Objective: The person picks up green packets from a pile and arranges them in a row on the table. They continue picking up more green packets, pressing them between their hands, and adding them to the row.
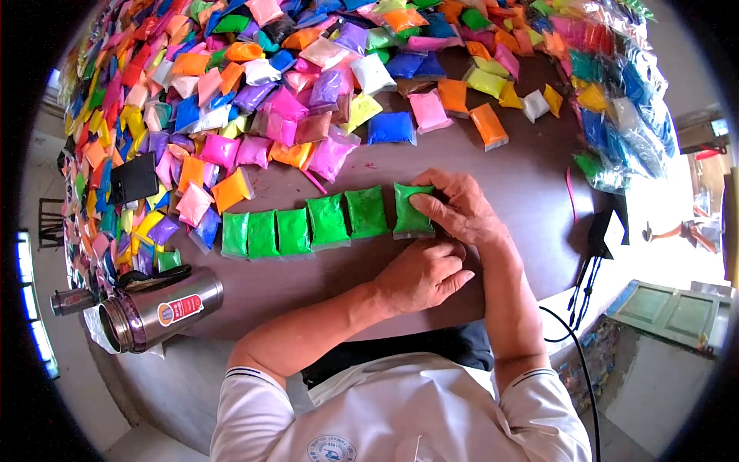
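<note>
Several small clear packets filled with green material, such as the green packet, lie side by side in a slightly rising row on the brown table. At the row's right end is one more green packet, a small gap from its neighbour. My right hand grips this packet by its right side, thumb on top and fingers at the upper edge. Just below it, my left hand is closed, its fingers curled under and the thumb pointing right. Whatever may be inside its curled fingers is hidden.
A large heap of multicoloured packets covers the table's back and left. Bagged bundles are stacked at the right. A steel flask lies front left, near a black flat object. A black device with cords sits at the right edge.
</note>
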`<state>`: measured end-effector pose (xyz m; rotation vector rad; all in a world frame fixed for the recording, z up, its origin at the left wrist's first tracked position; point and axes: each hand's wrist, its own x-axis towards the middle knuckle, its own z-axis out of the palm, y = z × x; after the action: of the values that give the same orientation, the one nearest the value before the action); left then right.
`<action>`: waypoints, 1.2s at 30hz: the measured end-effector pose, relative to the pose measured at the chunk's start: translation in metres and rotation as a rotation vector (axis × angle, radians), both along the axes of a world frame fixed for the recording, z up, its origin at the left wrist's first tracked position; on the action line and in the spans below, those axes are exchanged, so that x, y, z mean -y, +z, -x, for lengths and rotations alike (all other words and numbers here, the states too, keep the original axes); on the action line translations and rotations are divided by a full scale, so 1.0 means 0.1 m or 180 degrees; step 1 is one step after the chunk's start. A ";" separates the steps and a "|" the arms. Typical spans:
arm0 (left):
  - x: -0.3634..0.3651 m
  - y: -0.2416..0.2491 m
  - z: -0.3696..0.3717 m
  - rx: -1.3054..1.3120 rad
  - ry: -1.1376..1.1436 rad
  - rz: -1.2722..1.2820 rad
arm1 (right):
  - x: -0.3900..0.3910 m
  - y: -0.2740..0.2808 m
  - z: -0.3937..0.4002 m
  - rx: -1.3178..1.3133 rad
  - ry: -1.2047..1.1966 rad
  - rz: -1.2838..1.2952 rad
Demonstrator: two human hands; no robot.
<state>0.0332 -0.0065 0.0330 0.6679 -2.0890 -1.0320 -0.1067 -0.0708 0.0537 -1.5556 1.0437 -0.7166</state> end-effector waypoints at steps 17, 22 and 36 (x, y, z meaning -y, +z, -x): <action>0.01 0.02 -0.01 0.0092 0.0024 0.0093 | -0.01 0.06 -0.07 0.0133 -0.0344 -0.0210; 0.02 0.02 0.00 -0.0078 0.0034 0.0123 | 0.04 -0.06 -0.10 -0.0144 -0.0282 0.0628; -0.01 -0.07 -0.01 -0.0046 0.0098 0.0205 | 0.06 0.31 -0.47 -0.1193 -0.0462 0.1758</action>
<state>0.0343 -0.0054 0.0264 0.6565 -2.0840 -0.9457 -0.0600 -0.0771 0.0843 -2.1647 1.3144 -0.8830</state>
